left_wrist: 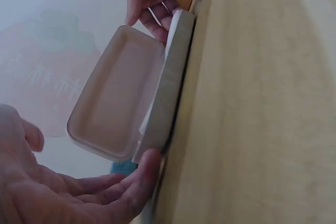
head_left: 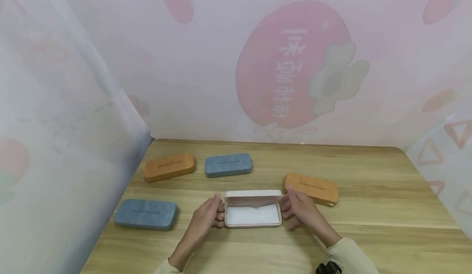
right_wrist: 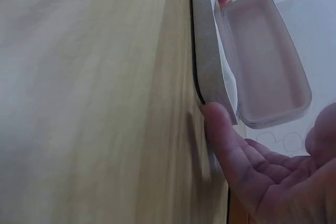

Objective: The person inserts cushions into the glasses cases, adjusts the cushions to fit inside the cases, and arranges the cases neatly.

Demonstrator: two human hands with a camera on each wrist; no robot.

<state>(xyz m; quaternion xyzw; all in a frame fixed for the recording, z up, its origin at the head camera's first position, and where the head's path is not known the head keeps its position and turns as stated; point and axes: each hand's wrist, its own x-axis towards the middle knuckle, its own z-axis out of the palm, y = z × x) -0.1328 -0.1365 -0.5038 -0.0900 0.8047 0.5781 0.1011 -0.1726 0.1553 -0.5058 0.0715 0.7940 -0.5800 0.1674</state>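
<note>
A pale glasses case (head_left: 253, 193) stands with its lid raised on the wooden table, its inside facing the person. In its base lies a white cloth (head_left: 252, 215). My left hand (head_left: 206, 216) is at the case's left end; in the left wrist view its fingertips (left_wrist: 150, 162) are right at the end of the base, thumb apart. At the opposite end is my right hand (head_left: 301, 209), loosely spread, and the right wrist view has a fingertip (right_wrist: 216, 113) against the base's corner. Neither hand curls round the case.
Behind the right hand lies an orange case (head_left: 313, 187). A blue case (head_left: 228, 164) and another orange case (head_left: 169, 166) lie at the back, with a second blue case (head_left: 146, 213) at the left. Printed curtains (head_left: 206, 81) surround the table (head_left: 387, 225). A black object (head_left: 329, 268) is by the right sleeve.
</note>
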